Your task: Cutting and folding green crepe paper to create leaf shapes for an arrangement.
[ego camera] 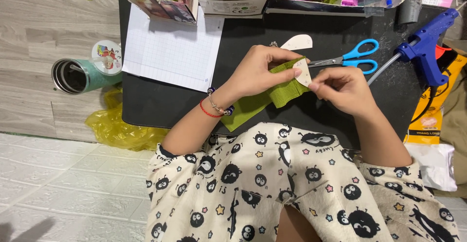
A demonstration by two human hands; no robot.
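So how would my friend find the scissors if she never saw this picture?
Look at the black mat on the floor, then at its far right side, just past the right hand. The scissors lie flat there, beside the blue glue gun. They alone have two bright blue loop handles and shiny metal blades.

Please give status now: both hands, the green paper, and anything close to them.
Left hand grip on green crepe paper strip. Right hand pinches white petal-shaped template against it. Blue-handled scissors lie just beyond, untouched.
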